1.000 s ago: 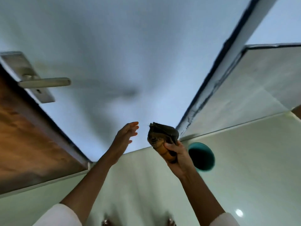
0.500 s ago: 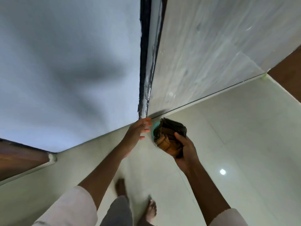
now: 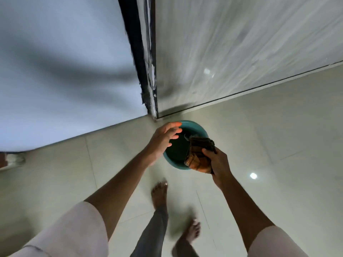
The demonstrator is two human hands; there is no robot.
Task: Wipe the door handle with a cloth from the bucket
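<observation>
Right hand (image 3: pixel 220 162): arm extended, fingers clamped on folded brown cloth (image 3: pixel 200 156) above teal bucket (image 3: pixel 194 127). Left hand (image 3: pixel 163 140): outstretched over the rim, fingers spread, empty.

Pale tiled floor (image 3: pixel 278 138) – grey marbled wall (image 3: pixel 232 43) – black door frame (image 3: pixel 134 43)

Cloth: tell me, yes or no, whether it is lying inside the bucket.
No, the cloth is gripped in the right hand, held above the teal bucket.

Left hand (image 3: pixel 163 140) spread; right hand (image 3: pixel 219 162) clenched
</observation>
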